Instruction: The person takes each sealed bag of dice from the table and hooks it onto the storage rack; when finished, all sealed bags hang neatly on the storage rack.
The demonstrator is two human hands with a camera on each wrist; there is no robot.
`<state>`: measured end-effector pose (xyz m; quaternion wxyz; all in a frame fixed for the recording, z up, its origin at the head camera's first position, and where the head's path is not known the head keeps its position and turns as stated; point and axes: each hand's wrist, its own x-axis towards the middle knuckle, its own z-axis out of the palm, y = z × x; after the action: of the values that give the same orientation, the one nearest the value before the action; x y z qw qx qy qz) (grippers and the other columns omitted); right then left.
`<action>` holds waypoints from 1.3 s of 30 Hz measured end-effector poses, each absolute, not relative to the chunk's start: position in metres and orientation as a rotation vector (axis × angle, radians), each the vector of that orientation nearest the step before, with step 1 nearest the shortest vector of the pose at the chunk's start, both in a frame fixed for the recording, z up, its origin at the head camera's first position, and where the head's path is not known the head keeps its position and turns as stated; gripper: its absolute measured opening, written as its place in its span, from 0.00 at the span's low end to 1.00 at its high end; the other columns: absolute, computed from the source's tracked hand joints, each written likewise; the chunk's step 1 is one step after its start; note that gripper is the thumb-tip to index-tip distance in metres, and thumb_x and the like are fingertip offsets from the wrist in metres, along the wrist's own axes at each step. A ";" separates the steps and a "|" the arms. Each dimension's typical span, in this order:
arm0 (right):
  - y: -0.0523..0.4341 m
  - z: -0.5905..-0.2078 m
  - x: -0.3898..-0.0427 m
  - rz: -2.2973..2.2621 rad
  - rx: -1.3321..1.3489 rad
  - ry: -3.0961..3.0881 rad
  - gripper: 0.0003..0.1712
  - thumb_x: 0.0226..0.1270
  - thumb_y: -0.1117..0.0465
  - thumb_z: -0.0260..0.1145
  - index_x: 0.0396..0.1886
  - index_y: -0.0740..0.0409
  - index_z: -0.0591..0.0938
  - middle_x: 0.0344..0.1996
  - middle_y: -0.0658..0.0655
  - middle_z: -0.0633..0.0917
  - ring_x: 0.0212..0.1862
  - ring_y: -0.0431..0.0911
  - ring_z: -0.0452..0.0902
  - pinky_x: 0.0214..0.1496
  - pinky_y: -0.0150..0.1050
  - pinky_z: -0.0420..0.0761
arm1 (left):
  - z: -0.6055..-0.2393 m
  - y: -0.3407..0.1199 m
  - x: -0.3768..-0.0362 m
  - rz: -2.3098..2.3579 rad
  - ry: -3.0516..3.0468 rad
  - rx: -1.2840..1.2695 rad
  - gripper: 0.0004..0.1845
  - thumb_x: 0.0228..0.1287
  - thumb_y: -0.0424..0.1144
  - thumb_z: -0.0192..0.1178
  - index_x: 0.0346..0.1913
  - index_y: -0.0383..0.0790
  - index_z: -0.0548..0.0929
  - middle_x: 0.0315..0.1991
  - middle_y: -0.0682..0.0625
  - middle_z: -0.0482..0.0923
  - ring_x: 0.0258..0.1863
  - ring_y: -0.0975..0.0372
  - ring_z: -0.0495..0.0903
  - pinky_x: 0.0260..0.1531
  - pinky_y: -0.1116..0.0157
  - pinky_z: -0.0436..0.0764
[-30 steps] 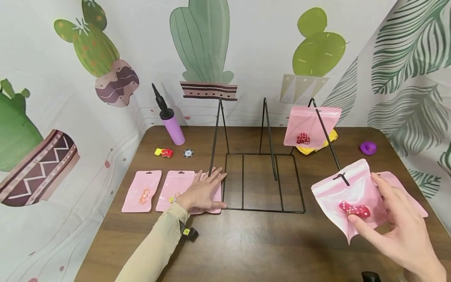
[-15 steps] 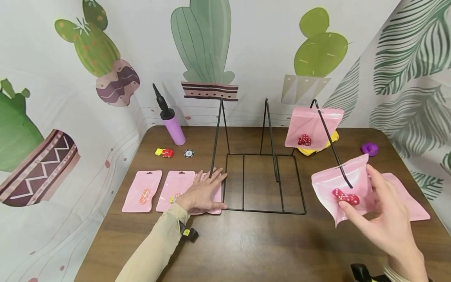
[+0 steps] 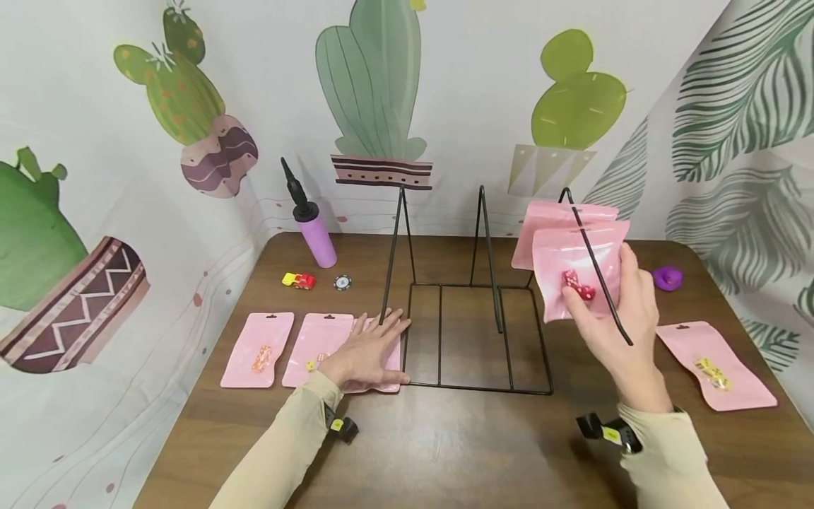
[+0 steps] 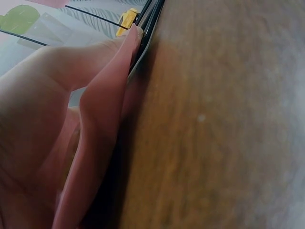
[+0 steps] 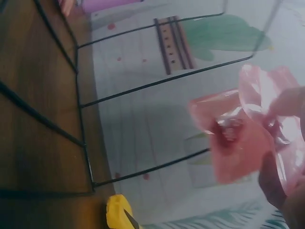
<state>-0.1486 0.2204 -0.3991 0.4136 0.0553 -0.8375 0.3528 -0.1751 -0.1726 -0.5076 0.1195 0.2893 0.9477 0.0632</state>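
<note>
My right hand (image 3: 620,325) pinches a pink zip bag (image 3: 579,251) with red dice in it, thumb in front. The bag hangs on the right prong of the black wire display rack (image 3: 480,387), in front of another pink zip bag (image 3: 537,215) hanging farther back. In the right wrist view, the held bag (image 5: 255,95) is close to the rear bag (image 5: 238,157). My left hand (image 3: 369,357) lies with fingers spread over a pink zip bag (image 3: 392,364) and the rack's left base edge. That bag is mostly hidden under the hand.
Pink zip bags with dice lie at left (image 3: 257,336), beside my left hand (image 3: 324,329), and at right (image 3: 718,360). A purple hand pump (image 3: 316,240), toy car (image 3: 299,281), poker chip (image 3: 343,283) and purple toy (image 3: 668,278) sit farther back. A yellow object (image 5: 116,212) is behind the rack.
My right hand has moved away from me and slightly left, sliding the held bag along the prong toward the rear bag. The left hand has stayed in place.
</note>
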 end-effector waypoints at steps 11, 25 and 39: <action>0.203 -0.415 -0.184 0.891 0.030 -1.978 0.46 0.51 0.51 0.76 0.70 0.53 0.69 0.46 0.75 0.72 0.49 0.63 0.69 0.45 0.53 0.69 | -0.506 -0.173 -0.175 0.180 2.779 0.867 0.59 0.48 0.78 0.56 0.79 0.52 0.47 0.80 0.48 0.39 0.77 0.48 0.44 0.72 0.39 0.41; 0.202 -0.416 -0.185 0.908 0.006 -2.011 0.46 0.52 0.51 0.77 0.71 0.51 0.69 0.48 0.73 0.72 0.52 0.61 0.69 0.48 0.52 0.71 | -0.506 -0.174 -0.176 0.185 2.773 0.863 0.59 0.49 0.78 0.56 0.79 0.52 0.47 0.80 0.48 0.39 0.77 0.48 0.47 0.73 0.40 0.40; 0.210 -0.418 -0.180 0.958 0.002 -2.031 0.45 0.49 0.52 0.78 0.69 0.49 0.71 0.50 0.70 0.72 0.53 0.57 0.70 0.51 0.40 0.70 | -0.506 -0.174 -0.176 0.183 2.769 0.852 0.59 0.49 0.78 0.55 0.79 0.53 0.46 0.80 0.49 0.37 0.77 0.49 0.45 0.73 0.41 0.39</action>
<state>-0.1797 0.2096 -0.4177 0.4331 0.0010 -0.8152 0.3846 -0.1759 -0.1736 -0.5059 0.1188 0.2915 0.9471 0.0627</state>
